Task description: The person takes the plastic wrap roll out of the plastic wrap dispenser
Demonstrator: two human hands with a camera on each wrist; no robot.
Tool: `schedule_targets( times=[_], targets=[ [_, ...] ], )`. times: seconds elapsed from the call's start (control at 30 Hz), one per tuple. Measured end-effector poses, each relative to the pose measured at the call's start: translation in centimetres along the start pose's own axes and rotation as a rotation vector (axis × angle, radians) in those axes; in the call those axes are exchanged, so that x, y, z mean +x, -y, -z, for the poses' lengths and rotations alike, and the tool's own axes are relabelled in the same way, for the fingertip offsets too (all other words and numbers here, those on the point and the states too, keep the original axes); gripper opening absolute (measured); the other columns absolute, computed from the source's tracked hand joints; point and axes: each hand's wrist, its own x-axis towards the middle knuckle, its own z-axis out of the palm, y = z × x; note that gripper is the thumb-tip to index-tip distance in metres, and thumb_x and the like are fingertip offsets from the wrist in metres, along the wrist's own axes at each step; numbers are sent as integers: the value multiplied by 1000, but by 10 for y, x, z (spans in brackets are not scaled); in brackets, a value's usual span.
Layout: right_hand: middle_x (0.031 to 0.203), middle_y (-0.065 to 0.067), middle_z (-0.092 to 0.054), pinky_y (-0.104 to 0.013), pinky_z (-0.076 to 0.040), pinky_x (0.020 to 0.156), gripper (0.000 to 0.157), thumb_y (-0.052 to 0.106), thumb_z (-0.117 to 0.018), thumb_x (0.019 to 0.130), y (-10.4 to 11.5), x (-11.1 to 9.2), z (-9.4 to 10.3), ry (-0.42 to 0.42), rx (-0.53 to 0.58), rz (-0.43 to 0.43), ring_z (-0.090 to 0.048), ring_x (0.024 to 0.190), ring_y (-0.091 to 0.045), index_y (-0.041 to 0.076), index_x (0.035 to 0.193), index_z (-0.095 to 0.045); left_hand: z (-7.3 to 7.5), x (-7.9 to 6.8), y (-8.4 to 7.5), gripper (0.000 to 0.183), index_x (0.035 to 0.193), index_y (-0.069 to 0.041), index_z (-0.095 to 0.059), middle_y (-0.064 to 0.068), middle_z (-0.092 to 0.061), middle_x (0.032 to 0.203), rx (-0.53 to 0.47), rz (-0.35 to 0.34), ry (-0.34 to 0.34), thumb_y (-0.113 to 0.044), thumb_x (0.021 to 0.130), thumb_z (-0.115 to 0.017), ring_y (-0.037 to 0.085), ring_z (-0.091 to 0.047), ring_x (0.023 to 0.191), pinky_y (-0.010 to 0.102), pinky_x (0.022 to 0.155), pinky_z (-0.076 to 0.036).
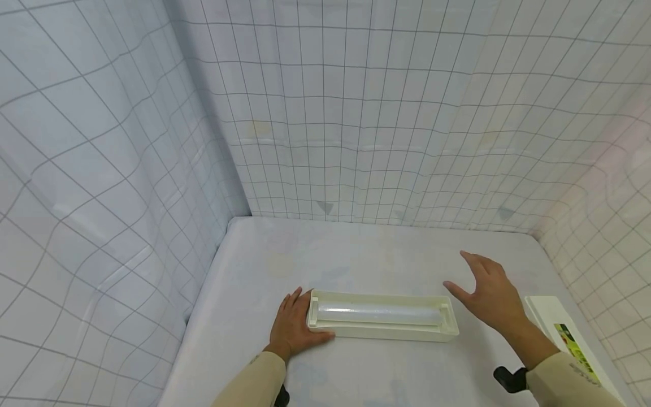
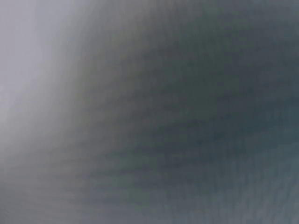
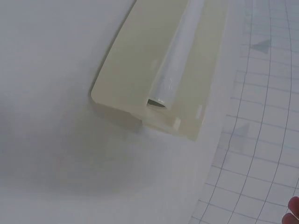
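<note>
Cream-coloured plastic forms the long, open dispenser tray (image 1: 382, 330), which lies lengthwise across the near middle of the white desk (image 1: 366, 254). Inside the tray a roll of clear cling film (image 1: 378, 312) rests along its full length, its ends seated against the tray's two end walls. The left hand (image 1: 295, 328) lies flat on the desk at the tray's left end, fingers straight and pointing away from the person, thumb stretched along the tray's near left corner and touching it; it grips nothing. The right hand (image 1: 488, 294) hovers above the desk just beyond the tray's right end, fingers spread and relaxed, thumb pointing toward the tray, apart from it and holding nothing. Both forearms wear beige sleeves (image 1: 564, 381). To the right of the tray, past the right hand and near the desk's right edge, lies a flat white lid-like piece bearing a green and yellow label (image 1: 569, 339). White cloth marked with a grey grid (image 1: 356, 113) hangs behind the tray and on both sides of the desk.

The right wrist view shows one end of the tray (image 3: 154, 79) from above, with the film roll (image 3: 180, 60) in its channel and the roll's hollow core end visible; a fingertip (image 3: 293, 210) shows at the lower right corner, clear of the tray. The left wrist view is an unfocused grey blur in which nothing can be told.
</note>
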Motion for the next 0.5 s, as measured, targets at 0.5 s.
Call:
schedule_targets(
  times=[0.5],
  targets=[
    [118, 5, -57, -41, -51, 81, 51, 39, -71, 79, 27, -14, -28, 231, 203, 180, -57, 104, -19, 19, 124, -57, 3, 0, -1, 111, 140, -27, -35, -13, -46, 133, -10, 19, 31, -90, 49, -51, 17, -22, 135, 38, 112, -10]
  ],
)
